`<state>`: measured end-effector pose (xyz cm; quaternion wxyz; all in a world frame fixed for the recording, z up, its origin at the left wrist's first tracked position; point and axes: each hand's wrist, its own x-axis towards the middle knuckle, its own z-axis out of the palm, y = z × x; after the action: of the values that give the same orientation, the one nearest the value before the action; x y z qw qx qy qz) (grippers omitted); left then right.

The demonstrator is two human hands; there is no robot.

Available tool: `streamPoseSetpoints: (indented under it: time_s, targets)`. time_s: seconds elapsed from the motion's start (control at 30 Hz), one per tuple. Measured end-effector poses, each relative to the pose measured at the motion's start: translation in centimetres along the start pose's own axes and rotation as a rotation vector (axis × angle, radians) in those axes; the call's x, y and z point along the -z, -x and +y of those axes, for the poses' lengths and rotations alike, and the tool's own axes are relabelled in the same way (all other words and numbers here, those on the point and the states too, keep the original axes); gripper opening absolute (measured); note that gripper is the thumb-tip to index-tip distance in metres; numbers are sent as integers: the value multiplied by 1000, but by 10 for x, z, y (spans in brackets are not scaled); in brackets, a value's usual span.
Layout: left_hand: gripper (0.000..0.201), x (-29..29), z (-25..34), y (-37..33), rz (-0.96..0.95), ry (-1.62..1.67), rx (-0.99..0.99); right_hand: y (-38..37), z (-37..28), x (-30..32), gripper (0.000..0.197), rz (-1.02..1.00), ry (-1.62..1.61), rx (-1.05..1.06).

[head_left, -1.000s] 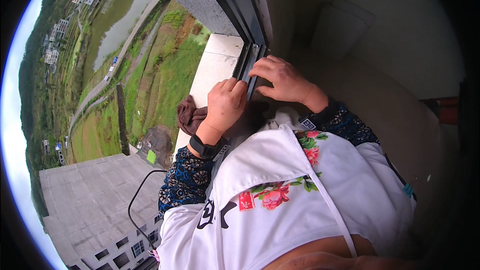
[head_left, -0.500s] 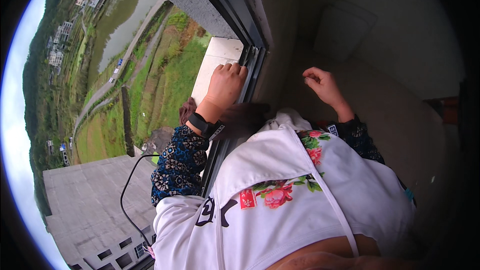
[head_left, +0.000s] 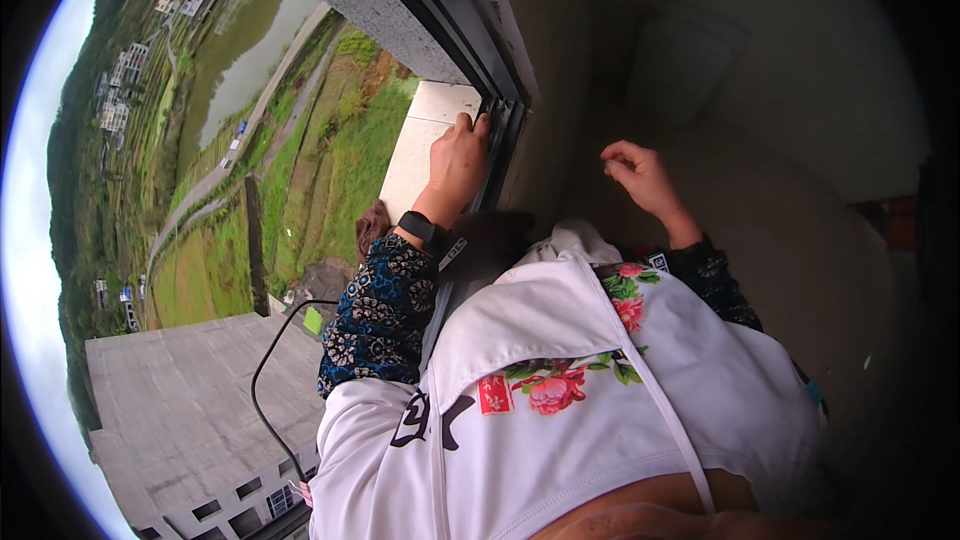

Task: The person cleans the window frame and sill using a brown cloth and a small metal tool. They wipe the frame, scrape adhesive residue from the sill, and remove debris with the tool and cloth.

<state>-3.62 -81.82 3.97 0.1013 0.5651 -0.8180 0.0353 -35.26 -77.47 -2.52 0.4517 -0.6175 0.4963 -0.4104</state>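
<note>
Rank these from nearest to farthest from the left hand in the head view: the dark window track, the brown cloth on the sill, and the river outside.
From the left hand:
1. Dark window track: touched by the fingertips, on the hand's right.
2. Brown cloth: on the pale sill, beside the wrist, toward the person.
3. River: far below outside, up and to the left.

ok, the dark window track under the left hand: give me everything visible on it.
The dark metal window track runs along the sill as several parallel ridged channels, looking like black painted aluminium. It lies between the pale stone ledge outside and the shadowed interior wall. Its near part vanishes under the sleeve and shirt. The left hand rests on it, fingertips pressed at the outer rail. The right hand hovers apart, touching nothing.
</note>
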Motion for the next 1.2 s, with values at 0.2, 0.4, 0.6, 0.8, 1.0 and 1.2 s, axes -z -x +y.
streamPoseSetpoints:
  time_s: [0.2, 0.4, 0.6, 0.8, 1.0, 1.2]
  targets:
    - [34, -4, 1, 0, 67, 46, 27, -1, 8, -5, 11, -14, -65, -19]
    - [33, -1, 0, 3, 82, 25, -24, 0, 14, -2, 12, -34, -116, -26]
    - [38, 11, 2, 6, 104, 21, -8, 3, 11, -3, 12, -38, -155, -47]
    - [43, 2, -9, 14, 164, -45, -29, -3, 27, -2, 13, -38, -158, -64]
    - [29, 44, -56, 15, 212, 45, 488, 1, 45, 2, 12, -44, -217, -92]
    - [26, 46, -19, 23, 91, 241, 78, 5, 43, -2, 12, -108, -200, -138]
